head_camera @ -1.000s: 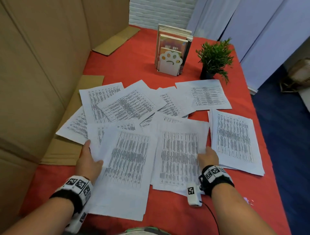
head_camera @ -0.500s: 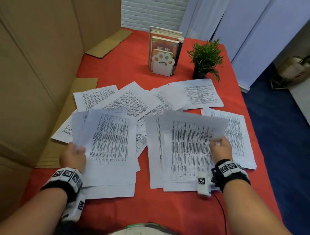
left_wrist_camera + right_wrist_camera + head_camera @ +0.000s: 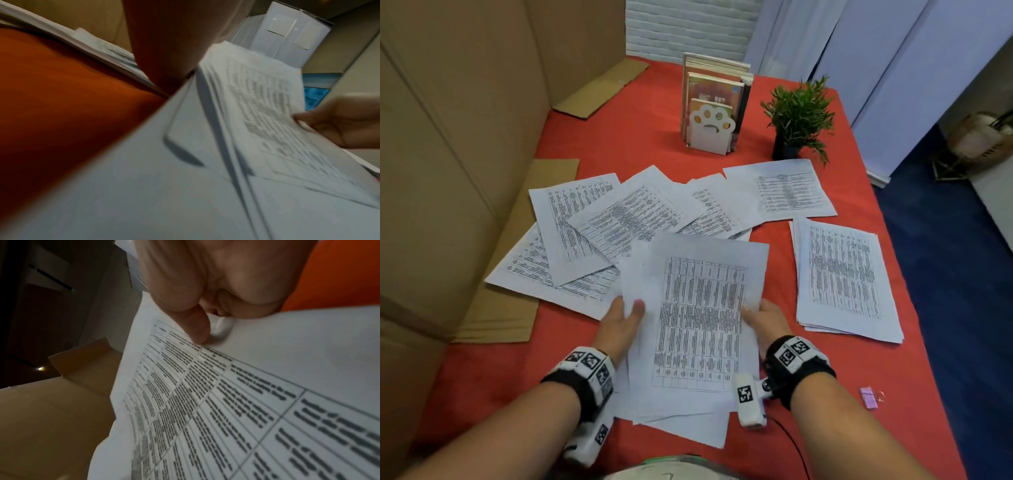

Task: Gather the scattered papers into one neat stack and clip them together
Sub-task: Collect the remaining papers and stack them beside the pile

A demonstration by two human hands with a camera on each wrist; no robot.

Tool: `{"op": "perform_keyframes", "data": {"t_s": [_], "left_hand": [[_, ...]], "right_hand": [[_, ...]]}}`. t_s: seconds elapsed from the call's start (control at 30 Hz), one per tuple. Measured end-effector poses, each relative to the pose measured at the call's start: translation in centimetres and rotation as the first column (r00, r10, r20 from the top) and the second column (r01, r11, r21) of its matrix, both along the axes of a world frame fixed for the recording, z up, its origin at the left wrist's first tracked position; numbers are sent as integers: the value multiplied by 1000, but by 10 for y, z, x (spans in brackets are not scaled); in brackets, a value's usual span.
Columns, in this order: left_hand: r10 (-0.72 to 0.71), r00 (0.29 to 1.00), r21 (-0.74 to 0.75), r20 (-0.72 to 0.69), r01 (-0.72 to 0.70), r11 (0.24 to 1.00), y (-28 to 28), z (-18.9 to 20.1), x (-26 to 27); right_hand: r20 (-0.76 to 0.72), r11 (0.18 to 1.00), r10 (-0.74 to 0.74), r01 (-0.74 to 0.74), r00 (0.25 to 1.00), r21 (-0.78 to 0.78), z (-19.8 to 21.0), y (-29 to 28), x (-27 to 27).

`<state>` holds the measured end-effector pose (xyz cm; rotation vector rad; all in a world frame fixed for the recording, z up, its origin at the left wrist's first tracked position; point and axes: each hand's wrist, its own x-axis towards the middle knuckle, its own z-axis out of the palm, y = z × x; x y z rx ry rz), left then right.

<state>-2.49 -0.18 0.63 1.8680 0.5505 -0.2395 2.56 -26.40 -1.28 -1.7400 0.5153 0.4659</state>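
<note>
Printed white sheets lie scattered on the red tablecloth [image 3: 489, 370]. My left hand [image 3: 625, 317] and right hand [image 3: 756, 312] hold one rough bundle of papers [image 3: 698, 325] by its side edges, near the front middle. Each thumb lies on top and the fingers are hidden beneath. The bundle's sheets are fanned and uneven at the bottom. In the right wrist view my thumb [image 3: 195, 326] pinches the top sheet [image 3: 267, 386]. The left wrist view shows the bundle [image 3: 205, 162] with the right hand [image 3: 339, 123] on its far edge. A pink binder clip [image 3: 868, 397] lies at the right front.
Loose overlapping sheets [image 3: 585, 240] spread at left, one sheet [image 3: 787, 192] at the back, a small pile [image 3: 842, 274] at right. A paw-shaped bookend with books [image 3: 710, 130] and a potted plant [image 3: 799, 116] stand behind. Cardboard panels [image 3: 448, 171] wall the left side.
Each hand lifted its own set of sheets, then the hands came together. The two sets now overlap as one bundle in the middle.
</note>
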Motion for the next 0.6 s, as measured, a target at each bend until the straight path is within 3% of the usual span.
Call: {"op": "perform_keyframes", "data": {"t_s": [0.07,0.17,0.27,0.33,0.4,0.47,0.53,0.6], "left_hand": [[-56,997,59,54,53,997,-5,-1,1],[53,994,-26,91,-50,998,-3,1,9],[113,979,-77,167,-101,992,5,5,23],[154,969,18,192,-160,987,17,7,35],[245,958,253,152,-277,927,39,7,47],[427,903,449,44,-400,799,66,7,54],[579,811,477,-87,-477,739,92,9,56],[624,765,473,-157,-497,728,108,7,60]], "right_hand": [[29,998,-38,37,999,45,-2,9,-1],[67,995,-84,81,994,54,7,17,0],[50,1000,3,-4,999,29,7,20,6],[100,996,59,-52,993,-72,7,22,13],[151,993,3,15,989,-118,10,19,23],[193,985,-97,122,976,-123,14,11,37],[191,970,-197,219,962,-102,20,0,54],[157,957,-246,266,956,-116,20,-9,72]]}}
